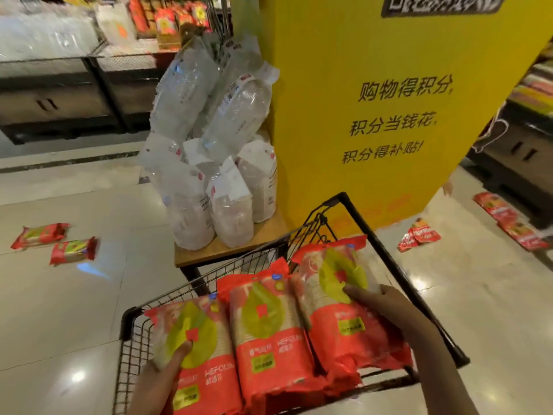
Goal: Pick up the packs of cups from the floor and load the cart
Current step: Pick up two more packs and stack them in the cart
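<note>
Shiny pale floor tiles (74,310) fill the left and right of the frame, and a big yellow pillar (389,115) stands in the upper middle, with a low wooden stand (227,250) of clear packs (209,145) just left of it.

At the bottom centre is the black wire cart (374,235). Three red packs lie side by side across its top: the left pack (194,348), the middle pack (266,330) and the right pack (338,295). The left hand (161,381) presses on the lower left of the left pack, fingers closed around its edge. The right hand (380,304) lies on the right pack, fingers spread over its side and curled a little. Both hands hold a pack; the middle pack sits squeezed between the other two, no hand on it.

More packs wait on the floor: two packs (57,242) at the middle left, one small heap (419,235) right of the pillar foot, and some flat ones (508,220) at the far right edge. So the loading is, I judge, about half done.

What could go wrong: the three packs seem to rest high on the cart, perhaps on its rim and not deep inside, though the bottom of the basket is hidden, so I cannot be sure. If the hands let go unevenly, the slippery film may let the right pack slide over the right rim. The cart also stands close to the stand; a push forward could knock the clear packs, which lean loosely on each other.
</note>
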Motion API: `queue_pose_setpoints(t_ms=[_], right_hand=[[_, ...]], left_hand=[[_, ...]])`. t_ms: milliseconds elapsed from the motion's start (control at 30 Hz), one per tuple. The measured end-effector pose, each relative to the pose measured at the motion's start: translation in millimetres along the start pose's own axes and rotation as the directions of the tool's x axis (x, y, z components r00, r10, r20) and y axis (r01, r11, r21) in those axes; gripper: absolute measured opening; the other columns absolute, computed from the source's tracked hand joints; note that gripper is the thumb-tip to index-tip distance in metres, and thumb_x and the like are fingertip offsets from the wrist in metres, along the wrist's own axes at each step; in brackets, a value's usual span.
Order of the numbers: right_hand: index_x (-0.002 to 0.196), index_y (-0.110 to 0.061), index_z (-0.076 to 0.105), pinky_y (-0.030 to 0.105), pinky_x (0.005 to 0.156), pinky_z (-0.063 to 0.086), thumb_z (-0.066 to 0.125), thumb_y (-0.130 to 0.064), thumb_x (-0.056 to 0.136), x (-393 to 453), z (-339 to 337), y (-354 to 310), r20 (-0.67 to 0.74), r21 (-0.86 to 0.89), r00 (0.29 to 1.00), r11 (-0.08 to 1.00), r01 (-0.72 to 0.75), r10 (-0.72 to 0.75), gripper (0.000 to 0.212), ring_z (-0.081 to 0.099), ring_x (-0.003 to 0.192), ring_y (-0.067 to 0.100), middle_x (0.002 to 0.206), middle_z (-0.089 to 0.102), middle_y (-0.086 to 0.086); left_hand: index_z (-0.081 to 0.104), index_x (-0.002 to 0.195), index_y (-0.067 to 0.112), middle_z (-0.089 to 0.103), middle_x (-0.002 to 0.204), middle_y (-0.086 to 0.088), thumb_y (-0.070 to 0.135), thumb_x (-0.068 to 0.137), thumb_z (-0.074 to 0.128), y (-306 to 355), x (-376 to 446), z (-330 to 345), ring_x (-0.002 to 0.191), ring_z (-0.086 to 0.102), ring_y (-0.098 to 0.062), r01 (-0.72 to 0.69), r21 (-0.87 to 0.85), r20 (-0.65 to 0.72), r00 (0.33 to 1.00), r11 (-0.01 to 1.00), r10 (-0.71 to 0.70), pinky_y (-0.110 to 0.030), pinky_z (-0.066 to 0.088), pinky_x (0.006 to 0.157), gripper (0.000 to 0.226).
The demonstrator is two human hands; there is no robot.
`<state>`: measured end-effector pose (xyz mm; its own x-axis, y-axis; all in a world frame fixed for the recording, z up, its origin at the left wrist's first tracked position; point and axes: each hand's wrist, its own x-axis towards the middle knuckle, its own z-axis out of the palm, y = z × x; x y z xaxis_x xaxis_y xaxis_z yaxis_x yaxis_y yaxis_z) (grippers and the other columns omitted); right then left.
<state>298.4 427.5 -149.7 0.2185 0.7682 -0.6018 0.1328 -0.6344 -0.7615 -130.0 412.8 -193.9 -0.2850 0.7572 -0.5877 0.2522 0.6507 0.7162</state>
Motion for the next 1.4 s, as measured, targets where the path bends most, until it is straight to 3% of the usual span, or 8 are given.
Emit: queue_pose_setpoints(t_ms=[333, 567, 667, 800, 967, 1100, 1267, 1400], right_hand=[[0.105, -0.036, 0.075, 0.04, 0.089, 0.06, 0.076, -0.072, 0.068, 35, 21, 13, 0.149, -0.238, 0.987, 0.967, 0.092, -0.058, 0.051, 0.076, 0.083, 0.008, 0.091, 0.079, -0.013], [0.112, -0.03, 0.065, 0.041, 0.088, 0.055, 0.051, -0.102, 0.053, 55, 17, 26, 0.066, -0.434, 0.993, 0.893, 0.119, -0.1, 0.094, 0.068, 0.093, 0.016, 0.099, 0.071, -0.011], [0.11, -0.025, 0.062, 0.042, 0.086, 0.054, 0.058, -0.09, 0.066, 50, 16, 27, 0.042, -0.435, 0.993, 0.893, 0.119, -0.112, 0.078, 0.067, 0.093, 0.02, 0.099, 0.07, -0.006], [0.117, -0.013, 0.051, 0.044, 0.084, 0.053, 0.06, -0.083, 0.073, 51, 21, 29, -0.026, -0.5, 0.985, 0.856, 0.133, -0.168, 0.083, 0.066, 0.1, 0.03, 0.104, 0.066, 0.002], [0.117, -0.004, 0.053, 0.048, 0.083, 0.055, 0.061, -0.081, 0.072, 47, 27, 28, -0.138, -0.653, 0.922, 0.733, 0.189, -0.361, 0.09, 0.06, 0.108, 0.039, 0.115, 0.06, 0.017], [0.124, -0.001, 0.053, 0.046, 0.087, 0.053, 0.071, -0.072, 0.073, 42, 29, 15, -0.142, -0.743, 0.883, 0.638, 0.203, -0.447, 0.09, 0.059, 0.112, 0.037, 0.118, 0.062, 0.018], [0.132, -0.001, 0.055, 0.049, 0.094, 0.05, 0.077, -0.034, 0.085, 35, 48, -18, -0.086, -0.727, 0.774, 0.571, 0.382, -0.627, 0.062, 0.057, 0.117, 0.038, 0.124, 0.06, 0.018], [0.135, -0.003, 0.056, 0.047, 0.102, 0.048, 0.065, -0.026, 0.094, 26, 84, -55, -0.012, -0.713, 0.689, 0.489, 0.502, -0.724, 0.048, 0.056, 0.123, 0.033, 0.131, 0.059, 0.014]], left_hand=[[0.071, 0.108, 0.011, 0.08, 0.085, -0.015, 0.037, 0.082, 0.08, 0, -4, 8, 0.081, 0.077, -0.036, 0.103, -0.035, 0.009, 0.995, 0.994, -0.102, -0.052, 0.059, 0.089, 0.038], [0.071, 0.111, 0.01, 0.081, 0.087, -0.011, 0.054, 0.068, 0.085, 1, -6, 14, 0.085, 0.077, -0.031, 0.161, 0.059, -0.019, 0.987, 0.985, -0.16, -0.041, 0.059, 0.084, 0.063], [0.072, 0.109, 0.007, 0.08, 0.089, -0.012, 0.06, 0.067, 0.082, -2, -4, 11, 0.088, 0.077, -0.032, 0.216, 0.096, -0.018, 0.976, 0.972, -0.216, -0.049, 0.057, 0.095, 0.068], [0.072, 0.102, 0.002, 0.079, 0.085, -0.014, 0.078, 0.037, 0.087, -22, 15, 8, 0.082, 0.077, -0.033, 0.208, 0.114, -0.111, 0.974, 0.971, -0.196, -0.049, 0.06, 0.088, 0.101], [0.071, 0.1, 0.002, 0.076, 0.086, -0.014, 0.06, 0.07, 0.082, -5, -1, 17, 0.082, 0.073, -0.03, 0.183, 0.115, -0.14, 0.976, 0.976, -0.166, -0.043, 0.058, 0.085, 0.066], [0.067, 0.086, 0.003, 0.076, 0.09, -0.019, 0.047, 0.077, 0.084, 2, 0, 15, 0.081, 0.074, -0.032, 0.128, 0.16, -0.145, 0.984, 0.979, -0.105, -0.045, 0.059, 0.086, 0.047], [0.053, 0.127, 0.004, 0.061, 0.116, -0.015, 0.07, 0.064, 0.079, 15, 3, -5, 0.106, 0.062, -0.033, 0.032, 0.359, -0.187, 0.982, 0.933, 0.038, -0.04, 0.052, 0.083, 0.095], [0.055, 0.134, 0.007, 0.058, 0.133, -0.019, 0.062, 0.086, 0.063, 41, 6, -21, 0.12, 0.057, -0.035, -0.149, 0.494, -0.149, 0.956, 0.856, 0.253, -0.042, 0.05, 0.096, 0.074]])
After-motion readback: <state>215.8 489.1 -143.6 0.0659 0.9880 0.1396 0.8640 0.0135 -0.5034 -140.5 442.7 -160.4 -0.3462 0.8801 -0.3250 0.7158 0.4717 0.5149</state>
